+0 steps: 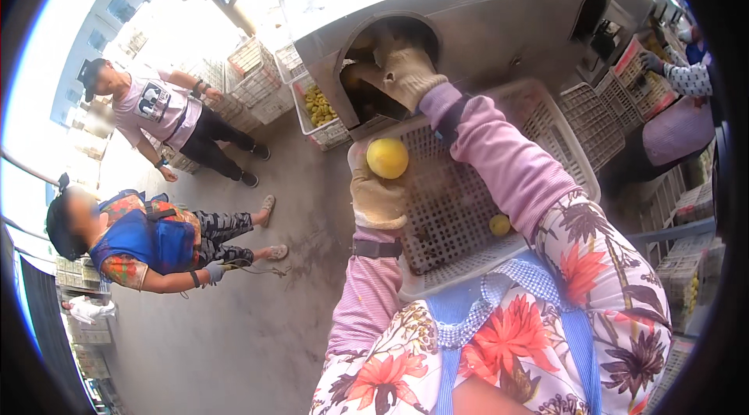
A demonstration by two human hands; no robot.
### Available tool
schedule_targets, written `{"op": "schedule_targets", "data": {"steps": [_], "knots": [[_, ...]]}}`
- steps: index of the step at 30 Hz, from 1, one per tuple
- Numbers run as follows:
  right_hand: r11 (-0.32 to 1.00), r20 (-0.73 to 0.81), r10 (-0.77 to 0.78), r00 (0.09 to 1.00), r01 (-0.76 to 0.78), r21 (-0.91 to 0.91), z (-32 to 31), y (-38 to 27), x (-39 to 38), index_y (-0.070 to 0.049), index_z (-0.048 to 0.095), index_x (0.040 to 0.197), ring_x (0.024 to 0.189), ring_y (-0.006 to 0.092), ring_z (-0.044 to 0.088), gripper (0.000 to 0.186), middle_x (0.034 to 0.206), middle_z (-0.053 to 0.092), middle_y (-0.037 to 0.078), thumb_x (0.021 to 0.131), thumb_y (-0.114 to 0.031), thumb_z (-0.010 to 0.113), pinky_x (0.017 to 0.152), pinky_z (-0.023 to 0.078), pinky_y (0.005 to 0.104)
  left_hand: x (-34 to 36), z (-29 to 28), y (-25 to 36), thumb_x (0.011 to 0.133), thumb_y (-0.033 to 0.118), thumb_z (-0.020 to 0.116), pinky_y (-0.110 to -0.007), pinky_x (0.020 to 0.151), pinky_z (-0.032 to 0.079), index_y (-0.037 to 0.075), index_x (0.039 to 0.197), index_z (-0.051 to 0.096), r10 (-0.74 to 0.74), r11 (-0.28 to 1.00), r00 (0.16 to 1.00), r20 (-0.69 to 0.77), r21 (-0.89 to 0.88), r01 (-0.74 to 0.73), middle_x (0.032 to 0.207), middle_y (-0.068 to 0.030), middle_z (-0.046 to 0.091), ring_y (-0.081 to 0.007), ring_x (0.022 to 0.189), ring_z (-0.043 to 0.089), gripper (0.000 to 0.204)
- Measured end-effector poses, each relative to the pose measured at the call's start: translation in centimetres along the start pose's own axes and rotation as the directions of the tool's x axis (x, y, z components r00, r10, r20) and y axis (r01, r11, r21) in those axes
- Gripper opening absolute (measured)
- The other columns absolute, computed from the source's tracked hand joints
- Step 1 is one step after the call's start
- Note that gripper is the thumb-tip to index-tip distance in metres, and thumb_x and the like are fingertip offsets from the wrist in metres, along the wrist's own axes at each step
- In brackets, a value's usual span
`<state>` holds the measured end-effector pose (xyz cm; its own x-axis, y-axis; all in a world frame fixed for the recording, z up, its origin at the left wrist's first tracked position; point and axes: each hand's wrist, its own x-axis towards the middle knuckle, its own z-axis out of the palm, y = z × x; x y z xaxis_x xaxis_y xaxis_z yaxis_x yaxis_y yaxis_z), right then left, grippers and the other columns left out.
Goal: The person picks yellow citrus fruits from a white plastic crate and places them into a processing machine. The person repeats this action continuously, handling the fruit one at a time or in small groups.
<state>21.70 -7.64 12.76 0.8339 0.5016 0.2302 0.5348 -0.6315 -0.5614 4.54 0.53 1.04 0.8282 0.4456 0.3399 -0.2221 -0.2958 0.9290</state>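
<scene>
My left hand [378, 200], in a tan work glove, is closed on a round yellow fruit [387, 157] over the left rim of a white plastic crate [573, 142]. The exact kind of fruit is not clear. My right hand [406, 68], gloved too, reaches into the round opening [429, 29] of a grey metal machine [488, 17]. Its fingers are in shadow there, and whether they hold anything is hidden. One small yellow fruit [500, 225] lies inside the crate near my body, on the dark-stained perforated bottom.
A crate of yellow-green fruit [320, 107] stands left of the machine, with stacked crates [253, 76] behind. Two people, one in a pink shirt [160, 107] and one in a blue vest [129, 232], stand on the concrete floor [226, 321]. Another person [679, 130] works at the right.
</scene>
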Motion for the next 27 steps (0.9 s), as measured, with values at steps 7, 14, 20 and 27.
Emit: {"op": "schedule_targets", "data": {"steps": [7,14,20,27], "knots": [[0.896,0.057,-0.047,0.997,0.017,0.443,4.4,0.4,-13.7,-0.007,0.042,0.153,0.132,0.0429,0.054,0.085,0.146,0.053,0.025,0.085,-0.04,0.079,0.112,0.044,0.0464,-0.2,1.1,0.1,0.088,0.009,0.082,-0.03,0.099,0.054,0.001,0.133,0.058,-0.079,0.98,0.992,-0.101,-0.19,0.058,0.128,-0.0072,0.064,-0.0164,0.115,0.065,0.052],[0.985,-0.103,0.078,0.992,-0.061,0.159,5.0,0.0,-13.2,-0.005,0.043,0.152,0.128,0.0449,0.056,0.086,0.14,0.057,0.026,0.082,-0.038,0.082,0.112,0.043,0.049,0.8,1.7,2.1,0.102,0.005,0.057,-0.033,0.1,0.054,-0.001,0.127,0.052,-0.309,0.618,0.951,-0.005,-0.761,0.197,0.125,-0.0102,0.057,-0.0205,0.113,0.062,0.026],[0.946,-0.059,0.085,0.995,-0.061,0.318,5.2,0.4,-12.0,-0.003,0.044,0.148,0.121,0.0447,0.06,0.085,0.131,0.062,0.026,0.083,-0.042,0.082,0.105,0.048,0.0485,2.0,1.4,1.4,0.104,0.006,0.053,-0.033,0.097,0.055,0.0,0.128,0.053,-0.464,0.534,0.886,-0.017,-0.803,0.264,0.127,-0.0132,0.062,-0.0213,0.11,0.064,0.025],[0.969,-0.224,-0.067,0.972,0.01,-0.246,6.8,3.1,-2.9,0.001,0.04,0.151,0.118,0.0431,0.063,0.09,0.133,0.062,0.027,0.087,-0.051,0.075,0.107,0.045,0.0498,0.5,0.6,-1.4,0.107,0.008,0.05,-0.032,0.095,0.055,0.006,0.127,0.061,-0.439,0.722,0.886,-0.148,-0.646,0.25,0.118,-0.0056,0.067,-0.0174,0.106,0.065,0.023]]}}
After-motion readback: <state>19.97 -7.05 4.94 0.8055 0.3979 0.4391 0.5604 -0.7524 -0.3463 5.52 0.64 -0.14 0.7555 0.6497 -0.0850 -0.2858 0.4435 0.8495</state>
